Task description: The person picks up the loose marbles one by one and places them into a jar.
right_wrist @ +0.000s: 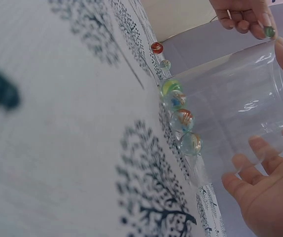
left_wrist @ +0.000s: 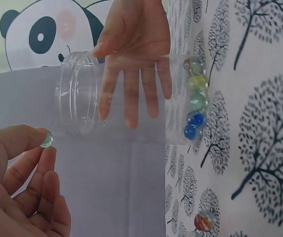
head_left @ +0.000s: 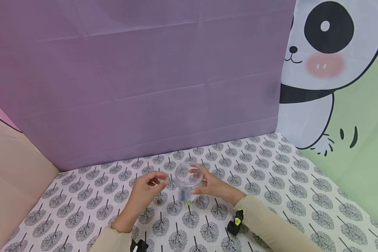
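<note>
Between thumb and forefinger my left hand pinches a greenish glass marble, just left of the jar's mouth. A clear, lidless jar stands upright on the cloth. My right hand holds it from the right, thumb on the near side and fingers behind. Several marbles, blue, green, yellow and swirled, lie at the bottom of the jar. Outside it, on the cloth to the left, lies a red-orange marble. A pale clear marble lies close by it.
A white cloth printed with dark trees covers the table. Behind it rises a purple fabric wall. At the right is a pale green panel with a panda print. Each wrist wears a small black camera.
</note>
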`<state>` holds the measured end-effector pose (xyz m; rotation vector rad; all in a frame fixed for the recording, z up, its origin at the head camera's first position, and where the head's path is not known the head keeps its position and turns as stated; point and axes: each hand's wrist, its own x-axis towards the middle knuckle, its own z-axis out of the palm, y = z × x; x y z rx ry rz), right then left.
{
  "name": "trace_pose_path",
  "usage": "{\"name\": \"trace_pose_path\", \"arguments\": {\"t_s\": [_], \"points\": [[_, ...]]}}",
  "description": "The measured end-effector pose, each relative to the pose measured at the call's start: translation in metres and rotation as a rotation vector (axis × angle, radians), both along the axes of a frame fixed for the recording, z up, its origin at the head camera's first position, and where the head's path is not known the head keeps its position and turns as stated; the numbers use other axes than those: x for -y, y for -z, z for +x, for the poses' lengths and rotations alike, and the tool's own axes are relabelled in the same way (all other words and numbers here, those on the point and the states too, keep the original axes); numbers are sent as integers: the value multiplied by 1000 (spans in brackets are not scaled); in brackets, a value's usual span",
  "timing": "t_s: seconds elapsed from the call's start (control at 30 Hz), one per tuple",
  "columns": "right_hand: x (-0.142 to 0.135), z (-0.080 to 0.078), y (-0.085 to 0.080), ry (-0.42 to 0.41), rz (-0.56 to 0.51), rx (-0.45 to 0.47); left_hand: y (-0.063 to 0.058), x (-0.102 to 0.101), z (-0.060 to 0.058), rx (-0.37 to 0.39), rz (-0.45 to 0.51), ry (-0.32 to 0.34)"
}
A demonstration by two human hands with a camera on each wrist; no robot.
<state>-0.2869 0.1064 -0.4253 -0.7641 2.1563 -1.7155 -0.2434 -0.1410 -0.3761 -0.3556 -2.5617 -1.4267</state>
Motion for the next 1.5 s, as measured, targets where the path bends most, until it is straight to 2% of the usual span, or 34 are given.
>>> {"name": "trace_pose_path", "arguments": {"t_s": [0.17, 0.37, 0.9, 1.27, 1.5], "points": [[0, -1, -1, 1, -1, -16, -6, -6, 0, -14, 14, -7], [0, 0, -1, -7, -8, -8, -9, -11, 2, -44, 40, 18], [0, 1, -2, -15, -10, -11, -7, -21, -4, -59, 74, 68], [0, 0, -1, -23, -12, -18, -6, -26, -4, -36, 78, 51], [0, 1, -1, -20, -13, -9, -4, -27, -7, -51, 71, 54]]}}
